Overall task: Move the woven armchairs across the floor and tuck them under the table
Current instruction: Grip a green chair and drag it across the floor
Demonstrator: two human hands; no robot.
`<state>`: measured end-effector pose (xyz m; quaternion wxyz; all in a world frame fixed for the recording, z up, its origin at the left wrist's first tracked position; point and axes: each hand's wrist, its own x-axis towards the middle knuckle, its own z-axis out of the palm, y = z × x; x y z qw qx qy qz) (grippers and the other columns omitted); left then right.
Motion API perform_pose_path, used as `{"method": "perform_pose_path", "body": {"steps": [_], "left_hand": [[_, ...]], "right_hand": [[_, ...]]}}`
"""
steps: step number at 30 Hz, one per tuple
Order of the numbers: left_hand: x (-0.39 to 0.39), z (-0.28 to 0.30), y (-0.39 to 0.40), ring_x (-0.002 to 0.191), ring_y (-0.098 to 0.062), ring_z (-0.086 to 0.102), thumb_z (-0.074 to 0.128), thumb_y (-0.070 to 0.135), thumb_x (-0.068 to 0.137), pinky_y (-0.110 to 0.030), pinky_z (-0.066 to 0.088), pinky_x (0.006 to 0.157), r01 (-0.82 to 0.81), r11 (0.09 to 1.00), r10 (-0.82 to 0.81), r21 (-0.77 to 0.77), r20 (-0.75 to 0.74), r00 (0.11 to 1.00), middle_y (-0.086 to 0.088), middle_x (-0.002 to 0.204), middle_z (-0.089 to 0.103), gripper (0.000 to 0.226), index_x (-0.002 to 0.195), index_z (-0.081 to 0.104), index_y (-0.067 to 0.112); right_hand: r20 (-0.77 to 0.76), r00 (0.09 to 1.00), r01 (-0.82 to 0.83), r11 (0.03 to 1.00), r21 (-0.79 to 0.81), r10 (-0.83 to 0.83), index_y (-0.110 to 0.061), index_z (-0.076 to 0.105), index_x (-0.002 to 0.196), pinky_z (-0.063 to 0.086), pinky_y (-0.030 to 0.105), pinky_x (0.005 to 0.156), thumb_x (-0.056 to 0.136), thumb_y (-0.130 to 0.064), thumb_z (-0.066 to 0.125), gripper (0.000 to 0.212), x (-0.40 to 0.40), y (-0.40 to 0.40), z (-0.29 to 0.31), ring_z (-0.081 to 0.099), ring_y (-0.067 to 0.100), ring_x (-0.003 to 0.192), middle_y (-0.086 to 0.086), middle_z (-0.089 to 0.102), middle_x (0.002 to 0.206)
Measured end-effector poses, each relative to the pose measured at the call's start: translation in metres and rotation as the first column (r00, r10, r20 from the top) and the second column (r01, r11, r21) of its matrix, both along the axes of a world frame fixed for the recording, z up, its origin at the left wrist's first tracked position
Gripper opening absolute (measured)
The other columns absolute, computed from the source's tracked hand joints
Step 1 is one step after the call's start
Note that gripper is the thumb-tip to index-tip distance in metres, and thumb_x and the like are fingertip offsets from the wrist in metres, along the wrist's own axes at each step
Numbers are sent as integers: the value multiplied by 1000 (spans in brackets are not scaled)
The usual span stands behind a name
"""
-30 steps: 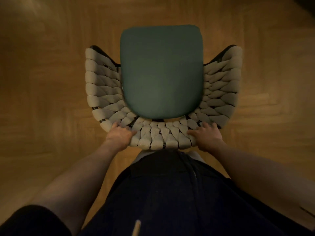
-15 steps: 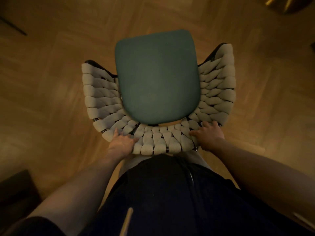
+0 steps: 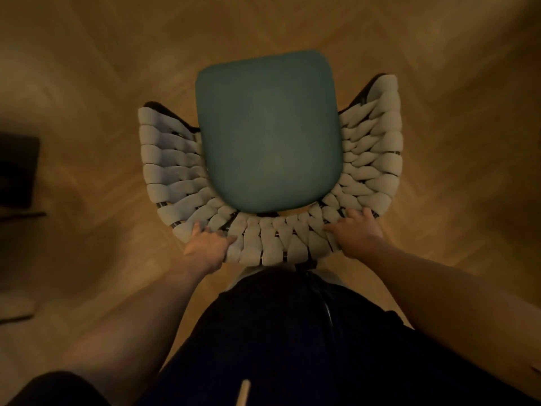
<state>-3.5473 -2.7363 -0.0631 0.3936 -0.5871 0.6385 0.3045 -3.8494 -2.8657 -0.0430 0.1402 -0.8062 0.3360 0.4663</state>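
A woven armchair point(image 3: 172, 171) stands right in front of me, seen from above. Thick pale straps form its curved back and arms, and a green cushion point(image 3: 268, 133) covers the seat. My left hand point(image 3: 207, 246) grips the top rim of the backrest at its left. My right hand point(image 3: 355, 231) grips the same rim at its right, fingers curled over the straps. The chair is turned slightly, its seat pointing up and a little left. No table is in view.
Wooden herringbone floor point(image 3: 87, 68) surrounds the chair on all sides. A dark object point(image 3: 17, 171) sits at the left edge, blurred. My dark trousers fill the bottom of the view.
The chair has turned a little anticlockwise and the floor has slid past under it. A dark object has come into view at the left edge. Both hands keep their grip on the backrest.
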Motion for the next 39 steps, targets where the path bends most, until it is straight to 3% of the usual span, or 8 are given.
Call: {"method": "perform_pose_path", "body": {"steps": [12, 24, 31, 39], "left_hand": [[-51, -2, 38, 138, -33, 45, 46, 22, 102, -58, 15, 121, -445, 895, 445, 15, 2, 895, -5, 148, 51, 59, 156, 29, 36], [-149, -3, 43, 138, -31, 46, 51, 23, 100, -61, 8, 122, -812, 583, 812, -11, -28, 583, -2, 145, 53, 57, 153, 36, 35], [-194, -4, 31, 136, -31, 48, 48, 21, 100, -62, 10, 121, -916, 401, 915, -22, -46, 401, -2, 141, 56, 51, 150, 42, 31], [-204, -6, 29, 131, -26, 52, 58, 22, 95, -57, 13, 121, -933, 347, 933, -93, -65, 354, 2, 134, 60, 55, 147, 44, 33]], "right_hand": [[19, 898, -439, 898, -20, 440, -45, 31, 152, 20, 54, 113, 98, -31, 55, 61, 45, -89, -5, 28, 28, 143, -3, 50, 149], [29, 616, -787, 616, -38, 787, -44, 35, 150, 23, 54, 112, 99, -30, 54, 56, 80, -146, -2, 31, 27, 140, -6, 52, 146], [31, 445, -894, 446, -42, 895, -44, 33, 151, 24, 53, 110, 98, -28, 55, 59, 97, -165, -2, 33, 26, 139, -6, 52, 145], [59, 385, -922, 387, -27, 921, -42, 30, 153, 25, 53, 108, 94, -28, 60, 67, 102, -173, -10, 34, 27, 137, -5, 53, 143]]}}
